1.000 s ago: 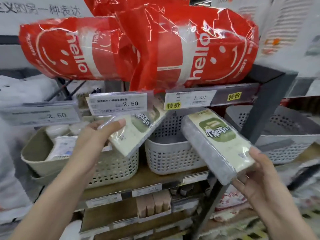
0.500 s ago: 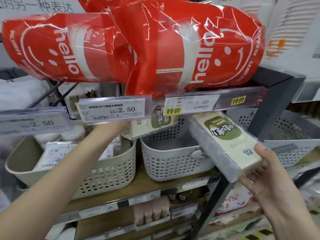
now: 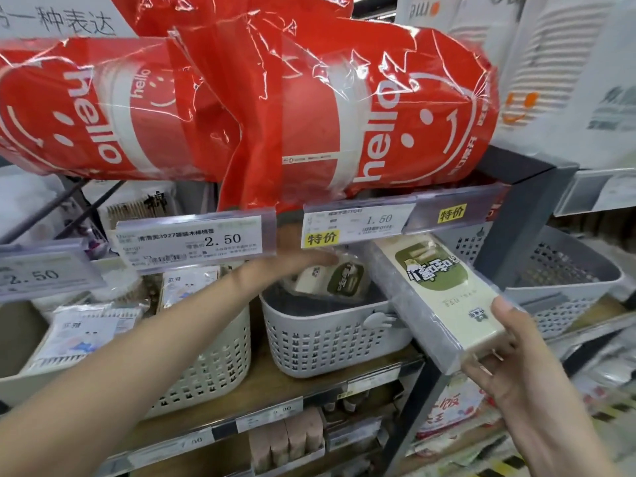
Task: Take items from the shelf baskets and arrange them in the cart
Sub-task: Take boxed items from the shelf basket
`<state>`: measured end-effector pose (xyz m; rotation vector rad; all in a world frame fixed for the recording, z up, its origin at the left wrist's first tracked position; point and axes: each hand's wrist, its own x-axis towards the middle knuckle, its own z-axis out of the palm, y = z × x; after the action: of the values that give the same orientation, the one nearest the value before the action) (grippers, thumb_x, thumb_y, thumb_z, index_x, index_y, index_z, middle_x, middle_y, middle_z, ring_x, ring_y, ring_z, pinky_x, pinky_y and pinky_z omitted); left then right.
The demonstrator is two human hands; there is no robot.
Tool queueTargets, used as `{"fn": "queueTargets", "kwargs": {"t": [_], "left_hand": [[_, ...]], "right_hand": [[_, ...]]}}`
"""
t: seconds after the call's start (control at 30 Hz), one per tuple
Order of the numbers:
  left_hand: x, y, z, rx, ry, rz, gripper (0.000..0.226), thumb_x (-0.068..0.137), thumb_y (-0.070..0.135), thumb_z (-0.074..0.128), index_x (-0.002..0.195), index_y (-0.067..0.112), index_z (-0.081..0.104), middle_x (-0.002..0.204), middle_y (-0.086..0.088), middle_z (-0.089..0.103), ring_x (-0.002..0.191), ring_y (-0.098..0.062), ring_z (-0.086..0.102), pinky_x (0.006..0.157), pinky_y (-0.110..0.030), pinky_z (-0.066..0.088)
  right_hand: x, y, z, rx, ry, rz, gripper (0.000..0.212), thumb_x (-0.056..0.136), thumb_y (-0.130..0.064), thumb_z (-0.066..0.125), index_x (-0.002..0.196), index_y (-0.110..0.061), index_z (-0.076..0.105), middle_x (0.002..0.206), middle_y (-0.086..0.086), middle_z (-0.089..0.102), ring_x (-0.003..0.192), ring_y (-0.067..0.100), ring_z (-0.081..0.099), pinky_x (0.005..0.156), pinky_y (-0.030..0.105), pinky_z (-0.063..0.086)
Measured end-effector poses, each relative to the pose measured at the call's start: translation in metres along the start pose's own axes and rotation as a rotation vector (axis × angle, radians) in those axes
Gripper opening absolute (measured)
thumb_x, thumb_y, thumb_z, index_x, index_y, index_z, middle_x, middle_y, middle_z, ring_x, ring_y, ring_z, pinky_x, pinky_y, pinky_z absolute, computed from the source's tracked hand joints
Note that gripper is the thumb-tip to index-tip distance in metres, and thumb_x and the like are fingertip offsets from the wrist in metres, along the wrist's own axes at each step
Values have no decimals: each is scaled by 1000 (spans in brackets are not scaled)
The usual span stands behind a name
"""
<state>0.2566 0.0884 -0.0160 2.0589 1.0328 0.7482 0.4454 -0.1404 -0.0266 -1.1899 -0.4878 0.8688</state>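
**Shelf surroundings: red packs, price tags, lower stock**

Two red "hello" packs (image 3: 241,108) in shiny film fill the top shelf from 9 to 1 o'clock. Below them hang price tags: one reading 2.50 (image 3: 192,244) near centre, another 2.50 tag (image 3: 38,273) at 9 o'clock, and a 1.50 tag (image 3: 358,223) with a yellow sticker (image 3: 452,213) beside it. White bulk packs (image 3: 557,70) stand at 2 o'clock. Small brown packets (image 3: 287,438) sit at 6 o'clock.

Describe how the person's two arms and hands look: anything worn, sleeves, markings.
Both forearms are bare as far as the frame shows, with no sleeve in view. The left hand is partly hidden behind the price tags, and no watch or bracelet shows on its wrist. The right hand shows no glove, ring or wristband. No markings can be seen on either arm.
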Motion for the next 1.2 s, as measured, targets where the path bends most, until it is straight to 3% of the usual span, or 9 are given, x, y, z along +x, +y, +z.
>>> {"fn": "queueTargets", "kwargs": {"t": [0.2,0.33,0.43,0.57,0.67,0.83,0.93,1.07,1.2], "left_hand": [[31,-10,27,510,-203,-26,41,83,33,71,119,19,59,124,-3,60,113,-22,55,96,-40,47],[37,-17,26,520,-229,-60,54,80,30,74,128,17,53,131,-4,56,117,-24,53,99,-38,46],[30,-23,19,527,-257,-80,53,74,30,79,118,16,52,111,1,59,101,-15,58,81,-14,46],[24,-23,21,794,-338,-111,70,68,42,82,124,12,53,123,-6,58,112,-24,56,96,-34,46],[24,-22,22,885,-382,-148,70,69,47,80,123,9,56,123,-7,60,112,-26,57,98,-36,46],[27,-24,22,906,-434,-208,70,73,49,77,128,13,53,121,-6,61,109,-25,58,94,-34,48],[28,-26,21,865,-441,-216,73,73,45,78,133,17,48,128,-5,58,113,-25,55,92,-32,46],[27,-29,21,823,-450,-232,70,75,41,78,135,19,49,133,-4,55,116,-25,53,92,-33,43],[28,-30,19,854,-464,-208,68,72,39,80,130,13,55,126,-6,60,110,-26,57,96,-36,47]], "right_hand": [[3,-1,-3,-39,-7,-36,26,66,-44,67,83,-26,75,80,-5,73,63,4,66,69,35,49],[7,0,-1,-49,5,-35,29,67,-44,66,88,-24,72,83,-2,74,68,7,68,71,36,48],[11,0,2,-42,24,-30,37,65,-44,67,94,-21,68,82,-2,74,68,7,69,73,36,49],[11,0,7,-48,26,-39,35,64,-42,68,92,-22,70,84,-1,74,70,10,69,72,34,49],[11,0,10,-58,21,-58,45,65,-39,70,100,-13,68,93,3,75,79,13,71,76,33,49],[19,-8,29,-123,-42,-229,52,60,-29,74,107,-8,63,98,6,74,85,16,72,65,23,57],[30,-10,43,-241,-147,-338,53,60,-25,85,108,-17,63,101,0,73,91,14,70,66,22,56],[55,0,54,-323,-167,-388,47,74,-18,75,117,-14,59,105,-1,72,95,14,69,69,21,54],[73,4,63,-375,-178,-419,37,75,-15,76,108,-23,62,101,-7,73,93,11,70,70,21,55]]}}
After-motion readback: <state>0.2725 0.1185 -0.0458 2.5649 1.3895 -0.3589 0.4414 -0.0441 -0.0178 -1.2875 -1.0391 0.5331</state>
